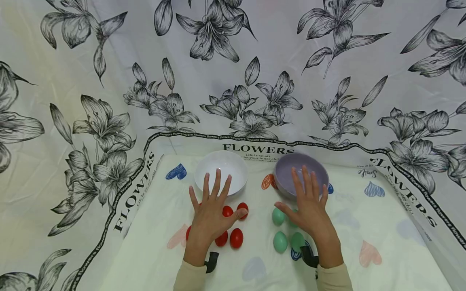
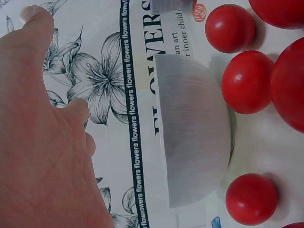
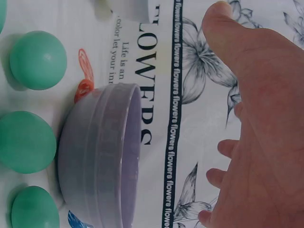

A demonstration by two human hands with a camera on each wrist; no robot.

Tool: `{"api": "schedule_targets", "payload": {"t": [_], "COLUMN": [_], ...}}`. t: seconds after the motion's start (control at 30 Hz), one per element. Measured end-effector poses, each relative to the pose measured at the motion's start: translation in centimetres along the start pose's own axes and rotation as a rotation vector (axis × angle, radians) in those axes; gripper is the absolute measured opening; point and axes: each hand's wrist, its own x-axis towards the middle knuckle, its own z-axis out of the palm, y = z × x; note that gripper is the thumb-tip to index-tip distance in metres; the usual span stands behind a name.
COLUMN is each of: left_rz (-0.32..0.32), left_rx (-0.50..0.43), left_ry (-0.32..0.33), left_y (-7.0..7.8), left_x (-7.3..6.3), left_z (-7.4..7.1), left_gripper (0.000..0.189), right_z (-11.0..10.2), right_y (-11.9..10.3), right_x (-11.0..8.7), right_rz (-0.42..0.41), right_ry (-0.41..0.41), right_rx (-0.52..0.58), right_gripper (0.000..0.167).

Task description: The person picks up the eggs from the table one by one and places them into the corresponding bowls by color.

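Note:
My left hand (image 1: 211, 216) is spread with straight fingers over several red eggs (image 1: 236, 238), its fingertips overlapping the near rim of a white bowl (image 1: 222, 167) in the head view. Nothing is held in it. My right hand (image 1: 309, 210), also spread and holding nothing, hovers above several green eggs (image 1: 280, 242). Its fingers overlap a purple bowl (image 1: 284, 173). Both bowls stand upright, and the insides that show hold nothing. In the left wrist view the white bowl (image 2: 194, 133) stands beside red eggs (image 2: 249, 199); the right wrist view has the purple bowl (image 3: 95, 156) by green eggs (image 3: 38, 60).
A pale cloth (image 1: 255, 218) printed with coloured hearts covers the surface. Behind it, a white sheet (image 1: 251, 72) with black flower drawings rises as a backdrop. A black strap piece (image 1: 212, 262) sits at the left wrist, another (image 1: 309, 256) at the right.

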Motion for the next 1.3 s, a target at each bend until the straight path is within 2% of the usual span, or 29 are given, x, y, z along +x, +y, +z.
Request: {"api": "schedule_targets", "payload": {"t": [0.23,0.4,0.67,0.8,0.93,1.07,1.17,1.3], "left_rz": [0.015,0.051,0.059,0.117,0.149,0.145,0.148,0.136], "left_rx": [-0.049,-0.152,-0.465,-0.567,-0.604,-0.616,-0.606,-0.560], "left_ry": [-0.004,-0.010,-0.001,-0.012,-0.067,-0.165,-0.236,-0.285], "left_y": [0.1,-1.3,-6.3,-9.5,-12.9,-15.5,-16.8,-17.6], "left_x": [-0.2,0.4,3.0,4.8,6.9,8.4,9.0,9.3], "left_z": [-0.3,-0.8,-2.9,-3.4,-3.3,-2.8,-2.2,-1.0], "left_gripper": [0.106,0.109,0.123,0.131,0.135,0.140,0.146,0.156], "right_z": [0.2,0.6,1.7,2.7,4.3,6.3,7.8,9.4], "right_y": [0.0,-0.2,-1.0,-2.0,-3.5,-4.6,-5.2,-5.9], "right_x": [0.0,-0.2,-0.4,-0.5,-0.4,0.0,0.3,0.6], "right_rz": [-0.011,-0.029,-0.047,-0.070,-0.091,-0.105,-0.086,-0.083], "right_ry": [-0.009,-0.012,-0.063,-0.139,-0.199,-0.233,-0.252,-0.281], "right_rx": [0.036,0.071,0.210,0.266,0.297,0.309,0.306,0.299], "right_gripper": [0.114,0.116,0.110,0.101,0.088,0.080,0.078,0.078]}}
